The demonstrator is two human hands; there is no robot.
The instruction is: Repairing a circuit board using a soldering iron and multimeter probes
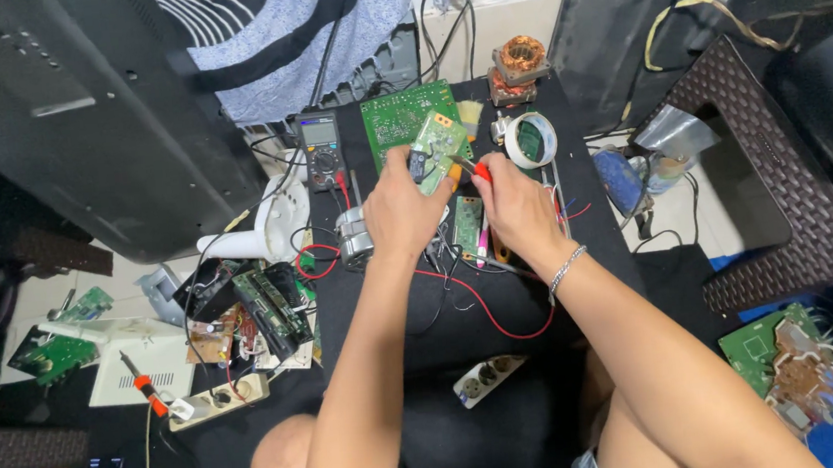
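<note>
Our left hand (402, 210) pinched the small green board (437, 142) at 12 o'clock, above the black mat (502, 297). Our right hand (514, 205) gripped a red-handled tool (476, 170), tip on board; work looked mid-way, nothing detached yet.

The black worktop (502, 292) is sitting low in the middle, and it's carrying a lot: a multimeter (319, 146) and a big green circuit board (404, 115) are lying at the far end, a copper coil (520, 60) is sitting at the back corner, and a roll of tape (531, 140) is lying just beside it. A red wire (488, 310) is snaking across the bare middle, and a white power strip (490, 379) is hanging around the near edge.
</note>
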